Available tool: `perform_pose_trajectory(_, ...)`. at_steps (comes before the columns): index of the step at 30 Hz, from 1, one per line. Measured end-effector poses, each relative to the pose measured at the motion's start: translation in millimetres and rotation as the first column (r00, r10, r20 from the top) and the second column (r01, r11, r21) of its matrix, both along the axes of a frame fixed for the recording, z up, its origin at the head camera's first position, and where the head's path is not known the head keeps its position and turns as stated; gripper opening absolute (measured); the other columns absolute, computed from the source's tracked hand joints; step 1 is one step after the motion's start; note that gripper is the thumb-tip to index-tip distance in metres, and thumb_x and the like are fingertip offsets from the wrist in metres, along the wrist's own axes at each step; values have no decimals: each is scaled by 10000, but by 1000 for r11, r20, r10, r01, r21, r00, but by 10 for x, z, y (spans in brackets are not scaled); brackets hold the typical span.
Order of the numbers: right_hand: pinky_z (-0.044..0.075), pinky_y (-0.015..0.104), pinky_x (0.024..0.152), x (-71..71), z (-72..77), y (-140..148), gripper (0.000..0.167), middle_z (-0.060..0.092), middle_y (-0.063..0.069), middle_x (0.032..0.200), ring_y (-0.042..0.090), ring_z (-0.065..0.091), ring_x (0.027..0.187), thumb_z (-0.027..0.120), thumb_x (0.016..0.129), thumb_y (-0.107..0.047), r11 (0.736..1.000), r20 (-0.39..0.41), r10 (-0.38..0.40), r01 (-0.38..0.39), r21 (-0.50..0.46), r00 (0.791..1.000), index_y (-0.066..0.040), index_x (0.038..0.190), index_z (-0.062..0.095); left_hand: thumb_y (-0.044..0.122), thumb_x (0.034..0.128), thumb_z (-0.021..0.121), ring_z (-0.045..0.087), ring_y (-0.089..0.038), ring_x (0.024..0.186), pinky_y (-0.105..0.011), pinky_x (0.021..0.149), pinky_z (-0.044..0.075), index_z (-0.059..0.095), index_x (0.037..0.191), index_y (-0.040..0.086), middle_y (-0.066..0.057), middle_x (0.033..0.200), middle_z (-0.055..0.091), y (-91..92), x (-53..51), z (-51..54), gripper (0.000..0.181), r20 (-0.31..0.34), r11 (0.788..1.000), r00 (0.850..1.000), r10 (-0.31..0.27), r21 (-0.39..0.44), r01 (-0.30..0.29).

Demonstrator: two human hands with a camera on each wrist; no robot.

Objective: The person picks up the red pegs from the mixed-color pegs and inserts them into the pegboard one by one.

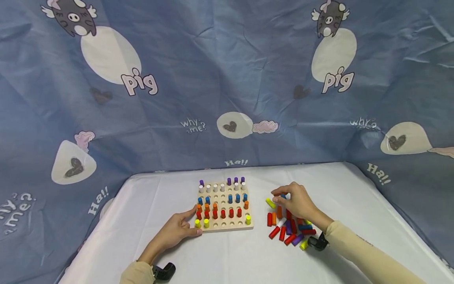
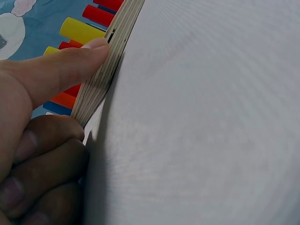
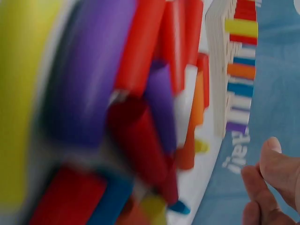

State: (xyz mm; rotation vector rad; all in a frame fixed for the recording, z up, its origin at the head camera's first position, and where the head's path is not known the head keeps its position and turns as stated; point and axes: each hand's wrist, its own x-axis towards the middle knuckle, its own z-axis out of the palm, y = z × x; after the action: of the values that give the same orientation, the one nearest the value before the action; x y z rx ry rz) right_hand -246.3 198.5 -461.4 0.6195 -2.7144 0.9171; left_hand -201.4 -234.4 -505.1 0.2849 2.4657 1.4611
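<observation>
A wooden pegboard [image 1: 227,226] carries upright rows of purple, white, blue, orange, red and yellow pegs, with bare holes among them. At its near left corner, my left hand [image 1: 176,228] grips the board, thumb against the front edge and index finger along the left side. The left wrist view shows that thumb [image 2: 89,54] on the layered edge, other fingers curled beside it. My right hand [image 1: 296,200] hovers over the far side of a pile of loose pegs [image 1: 282,233]. Its thumb and index finger [image 3: 253,180] are bent near each other, with nothing visible between them.
Loose pegs of several colours lie to the right of the board, a yellow peg [image 1: 270,203] at the pile's far left. A white cloth [image 1: 227,260] covers the table. Behind it hangs a blue printed curtain [image 1: 198,150].
</observation>
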Motion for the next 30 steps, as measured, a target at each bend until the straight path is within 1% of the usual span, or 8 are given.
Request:
perform_pose_trajectory(5, 479, 411, 837, -32, 43, 272, 227, 819, 50, 1038, 283, 628, 970, 840, 900, -100, 997, 24, -34, 32, 67, 999, -70, 1125, 830, 270, 838, 907, 248, -90, 508, -231, 491, 278, 405, 1619, 18, 80, 562, 301, -19, -24, -6, 962, -4, 1000, 1000, -7, 0, 7)
perform_pose_trajectory(8, 474, 464, 874, -45, 82, 432, 257, 812, 95, 1078, 322, 637, 1007, 842, 899, -109, 989, 50, -42, 34, 144, 998, -52, 1148, 815, 274, 838, 907, 250, -93, 509, -230, 493, 279, 406, 1618, 17, 79, 563, 300, -20, -35, -8, 962, -6, 1000, 1000, -5, -6, 5)
perform_pose_trajectory(12, 443, 473, 850, -35, 121, 644, 328, 798, 155, 1091, 357, 624, 1000, 855, 894, -182, 967, 92, -74, 48, 251, 993, -14, 1169, 793, 264, 833, 910, 244, -90, 514, -232, 497, 278, 408, 1614, 5, 84, 563, 293, -18, -31, -3, 964, -7, 1000, 1000, -4, -6, 4)
perform_pose_trajectory(15, 414, 442, 803, -26, 122, 782, 380, 788, 179, 1080, 343, 593, 970, 864, 883, -230, 956, 126, -114, 74, 284, 985, 7, 1169, 781, 261, 829, 912, 247, -88, 513, -234, 495, 275, 410, 1611, 1, 86, 562, 297, -20, -14, 1, 964, -11, 1000, 1000, -1, -14, 1)
perform_pose_trajectory(18, 395, 424, 794, -22, 94, 888, 409, 780, 166, 1057, 321, 576, 946, 867, 875, -263, 955, 165, -132, 81, 285, 977, 13, 1163, 777, 258, 827, 914, 247, -90, 512, -236, 497, 275, 410, 1611, 3, 85, 561, 298, -21, -2, 2, 967, -9, 1000, 1000, 5, -16, -5)
perform_pose_trajectory(24, 392, 443, 863, -16, -1, 979, 398, 784, 113, 1065, 305, 596, 986, 871, 872, -319, 958, 233, -107, 37, 284, 967, -21, 1125, 795, 268, 820, 917, 253, -99, 514, -239, 501, 285, 414, 1612, 12, 80, 560, 301, -6, 3, 5, 972, 7, 1000, 1000, 16, -1, -16)
perform_pose_trajectory(27, 392, 455, 877, 1, -23, 990, 381, 786, 104, 1058, 305, 594, 994, 884, 859, -310, 962, 232, -105, 40, 271, 967, -32, 1106, 800, 266, 820, 918, 254, -97, 512, -238, 499, 286, 412, 1614, 15, 79, 563, 303, -1, -4, 9, 975, 13, 1000, 1000, 15, 0, -15)
perform_pose_trajectory(30, 391, 460, 881, 15, -46, 992, 357, 787, 85, 1032, 302, 603, 983, 896, 846, -293, 968, 214, -91, 36, 248, 973, -39, 1080, 805, 264, 824, 915, 252, -94, 511, -238, 498, 285, 409, 1616, 18, 78, 567, 301, -5, -5, 12, 971, 10, 1000, 1000, 11, -5, -11)
